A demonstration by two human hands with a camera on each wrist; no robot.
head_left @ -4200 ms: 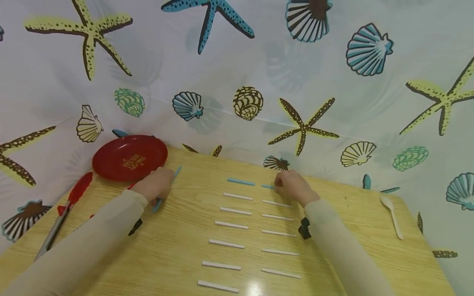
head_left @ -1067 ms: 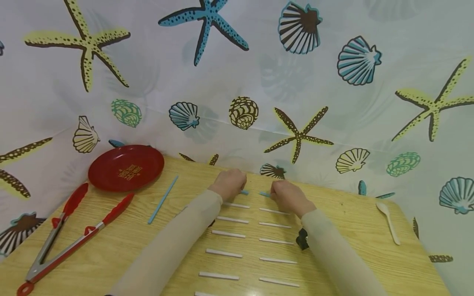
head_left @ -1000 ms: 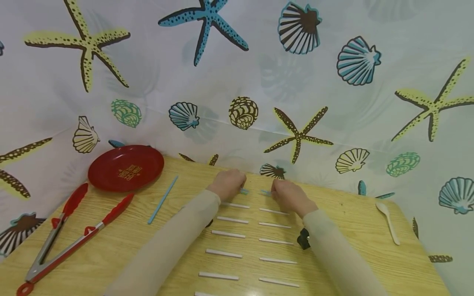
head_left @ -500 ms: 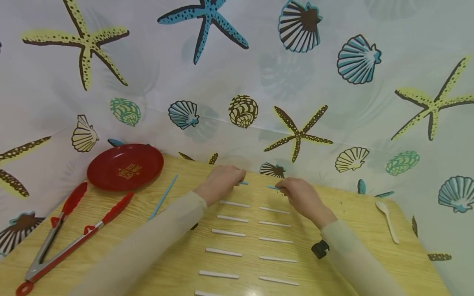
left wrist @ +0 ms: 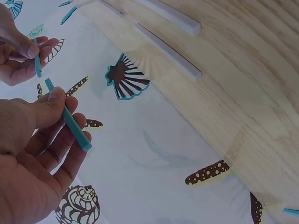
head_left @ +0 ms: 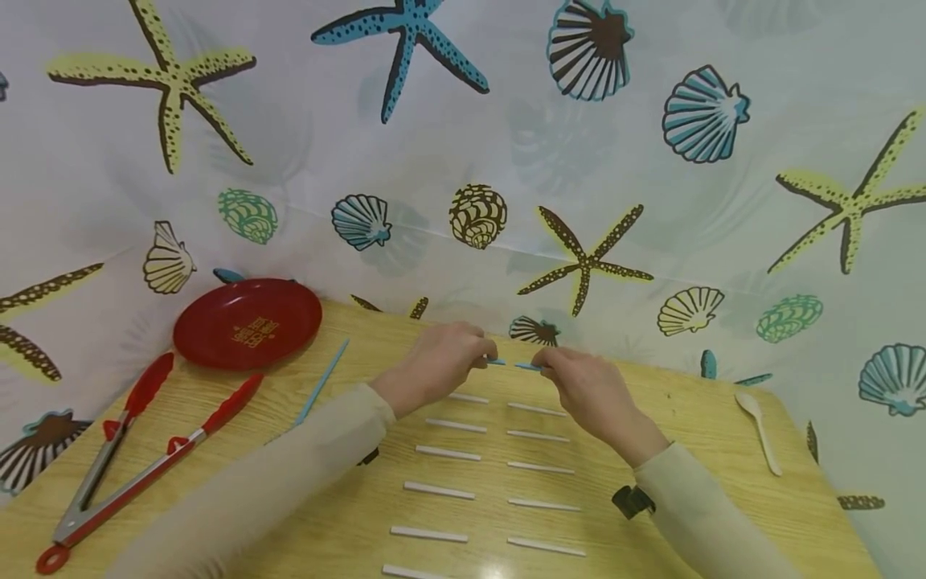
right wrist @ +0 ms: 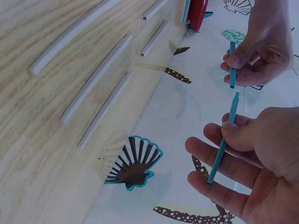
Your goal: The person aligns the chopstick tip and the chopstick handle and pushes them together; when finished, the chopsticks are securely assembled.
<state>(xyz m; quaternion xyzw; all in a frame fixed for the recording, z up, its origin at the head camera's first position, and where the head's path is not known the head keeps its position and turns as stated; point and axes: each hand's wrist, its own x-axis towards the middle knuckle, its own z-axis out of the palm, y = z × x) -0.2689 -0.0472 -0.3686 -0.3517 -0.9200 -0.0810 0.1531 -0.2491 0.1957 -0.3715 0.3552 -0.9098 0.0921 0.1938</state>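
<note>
My left hand point(head_left: 441, 362) pinches a short blue stick point(left wrist: 74, 123) between thumb and fingers, just above the table's far edge. Facing it, my right hand point(head_left: 596, 394) pinches a second blue stick point(right wrist: 219, 151). That one narrows at its end, seen in the right wrist view. Only a small gap separates the two stick ends, which point at each other. Below the hands, white sticks lie in two columns, a left one point(head_left: 439, 490) and a right one point(head_left: 544, 504). Another longer blue stick point(head_left: 323, 382) lies at the left, partly behind my left sleeve.
A red oval plate point(head_left: 249, 326) leans at the back left against the patterned cloth point(head_left: 434, 265). Red-tipped tongs point(head_left: 145, 482) lie spread on the left of the wooden table point(head_left: 709, 450). A pale spoon point(head_left: 761, 434) rests at the right.
My left hand came over from the long blue stick at the left. Both hands picked up the short blue sticks, lifted them off the table and turned their ends toward each other.
</note>
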